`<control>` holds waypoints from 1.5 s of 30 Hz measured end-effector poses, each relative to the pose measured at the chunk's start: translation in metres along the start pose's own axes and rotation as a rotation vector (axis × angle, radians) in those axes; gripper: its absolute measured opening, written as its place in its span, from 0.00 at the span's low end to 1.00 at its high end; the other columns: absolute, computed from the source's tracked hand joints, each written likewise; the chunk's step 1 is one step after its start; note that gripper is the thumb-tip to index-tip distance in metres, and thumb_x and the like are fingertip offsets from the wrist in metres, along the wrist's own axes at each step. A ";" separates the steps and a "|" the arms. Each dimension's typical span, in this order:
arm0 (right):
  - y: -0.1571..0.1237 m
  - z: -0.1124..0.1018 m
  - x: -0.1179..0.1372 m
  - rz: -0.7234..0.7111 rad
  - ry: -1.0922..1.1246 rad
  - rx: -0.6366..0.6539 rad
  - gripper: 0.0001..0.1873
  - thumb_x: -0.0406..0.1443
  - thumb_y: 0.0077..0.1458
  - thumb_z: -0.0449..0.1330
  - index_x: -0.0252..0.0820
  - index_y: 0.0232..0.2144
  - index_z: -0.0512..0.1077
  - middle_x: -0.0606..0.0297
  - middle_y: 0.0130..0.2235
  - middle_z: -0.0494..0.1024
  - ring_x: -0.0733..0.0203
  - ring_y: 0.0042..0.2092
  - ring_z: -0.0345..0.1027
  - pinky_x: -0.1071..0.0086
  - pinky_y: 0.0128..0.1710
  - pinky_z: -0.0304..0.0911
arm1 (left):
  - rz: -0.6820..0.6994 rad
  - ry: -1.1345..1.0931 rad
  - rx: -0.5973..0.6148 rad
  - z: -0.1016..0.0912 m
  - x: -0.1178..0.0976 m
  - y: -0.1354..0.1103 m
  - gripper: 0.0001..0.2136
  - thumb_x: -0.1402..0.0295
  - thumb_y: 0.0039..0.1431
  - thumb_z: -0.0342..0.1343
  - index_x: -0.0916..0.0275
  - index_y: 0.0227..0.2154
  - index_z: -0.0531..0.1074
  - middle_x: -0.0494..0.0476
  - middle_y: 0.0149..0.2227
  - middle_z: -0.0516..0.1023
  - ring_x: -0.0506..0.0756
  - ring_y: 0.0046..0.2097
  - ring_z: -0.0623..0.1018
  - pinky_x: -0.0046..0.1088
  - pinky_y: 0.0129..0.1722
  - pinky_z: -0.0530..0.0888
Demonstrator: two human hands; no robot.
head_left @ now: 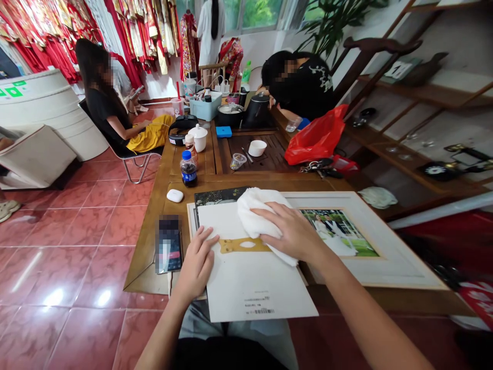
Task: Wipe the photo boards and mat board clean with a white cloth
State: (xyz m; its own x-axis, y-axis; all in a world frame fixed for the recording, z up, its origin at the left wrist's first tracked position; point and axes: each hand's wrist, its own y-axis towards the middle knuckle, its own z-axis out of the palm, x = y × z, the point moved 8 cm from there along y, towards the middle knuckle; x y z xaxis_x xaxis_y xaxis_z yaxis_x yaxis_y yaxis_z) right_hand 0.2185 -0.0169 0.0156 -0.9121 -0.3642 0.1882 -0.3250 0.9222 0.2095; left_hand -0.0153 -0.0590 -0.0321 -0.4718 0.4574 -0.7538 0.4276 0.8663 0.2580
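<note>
A white panel (239, 288), printed with a gold band and a small barcode, lies at the table's near edge and juts out over my lap. On its left edge rests my left hand (198, 264), fingers stretched out and nothing in them. My right hand (290, 231) is closed over a bunched white cloth (258, 203), which presses on the panel's upper right part. Beneath the panel, a dark picture (215, 197) shows along the far edge. Under these and to the right is a framed wedding photo (333, 231) with a wide white mat.
A phone (169, 246) with a cable, a white earbud case (175, 196) and a blue-capped bottle (188, 169) stand at the left. Farther back are a white cup (257, 148) and a red plastic bag (319, 136). Two people sit at the table's far sides.
</note>
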 end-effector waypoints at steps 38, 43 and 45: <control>-0.078 -0.002 0.085 -0.182 -0.034 -0.142 0.35 0.46 0.50 0.67 0.46 0.59 0.69 0.45 0.61 0.67 0.38 0.62 0.58 0.43 0.60 0.48 | -0.004 -0.003 -0.010 0.000 0.002 0.000 0.19 0.67 0.76 0.40 0.55 0.63 0.64 0.60 0.70 0.59 0.61 0.74 0.50 0.51 0.71 0.54; -0.077 0.006 0.129 -0.264 0.037 -0.097 0.39 0.49 0.44 0.67 0.49 0.59 0.69 0.48 0.61 0.68 0.38 0.62 0.58 0.43 0.62 0.41 | 0.032 -0.032 -0.016 -0.002 0.001 0.001 0.19 0.66 0.75 0.42 0.53 0.64 0.64 0.60 0.70 0.59 0.62 0.74 0.51 0.52 0.71 0.55; -0.076 0.008 0.137 -0.271 0.054 -0.084 0.39 0.49 0.44 0.67 0.50 0.60 0.68 0.50 0.62 0.68 0.39 0.62 0.58 0.43 0.62 0.40 | 0.037 -0.037 -0.006 -0.001 0.000 0.002 0.19 0.64 0.75 0.43 0.53 0.64 0.64 0.60 0.70 0.59 0.63 0.74 0.50 0.53 0.70 0.56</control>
State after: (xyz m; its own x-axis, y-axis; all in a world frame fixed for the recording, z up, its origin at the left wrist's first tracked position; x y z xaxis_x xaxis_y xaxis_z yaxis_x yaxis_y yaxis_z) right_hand 0.1169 -0.1361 0.0180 -0.7794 -0.6043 0.1652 -0.5312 0.7773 0.3370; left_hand -0.0157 -0.0571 -0.0308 -0.4263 0.4817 -0.7657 0.4398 0.8500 0.2900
